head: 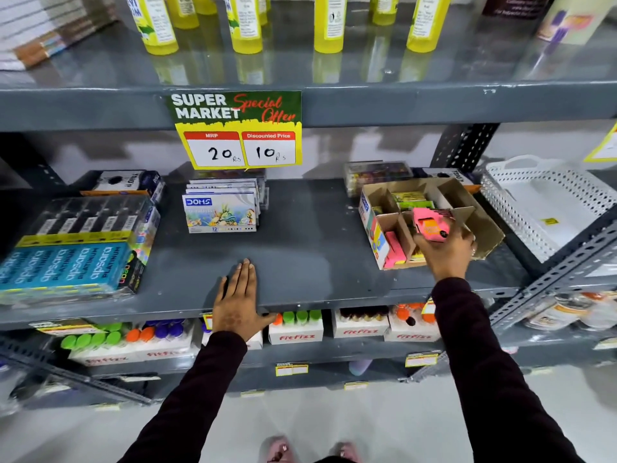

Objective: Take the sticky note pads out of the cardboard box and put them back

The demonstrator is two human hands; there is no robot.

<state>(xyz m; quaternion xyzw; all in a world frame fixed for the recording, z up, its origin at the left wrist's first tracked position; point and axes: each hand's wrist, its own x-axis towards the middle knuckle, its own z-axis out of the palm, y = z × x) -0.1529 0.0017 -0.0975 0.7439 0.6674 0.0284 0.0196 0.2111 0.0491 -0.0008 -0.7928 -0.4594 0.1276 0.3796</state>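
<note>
A cardboard box [480, 228] with divided compartments sits on the right of the grey middle shelf [307, 255]. My right hand [445, 253] is over the box's front, closed around a pink sticky note pad [430, 225] held just above the compartments. More pink pads [395, 250] stand in the front left compartment, and green and yellow pads [412, 199] lie in a rear one. My left hand [238, 299] rests flat on the shelf's front edge, fingers together, holding nothing.
A stack of DOMS colour boxes [220, 212] stands mid shelf under a price sign [238, 128]. Apsara pencil packs [66, 265] fill the left. A white perforated basket [547, 205] sits right of the box. Yellow bottles [329, 25] line the shelf above; capped bottles [297, 325] below.
</note>
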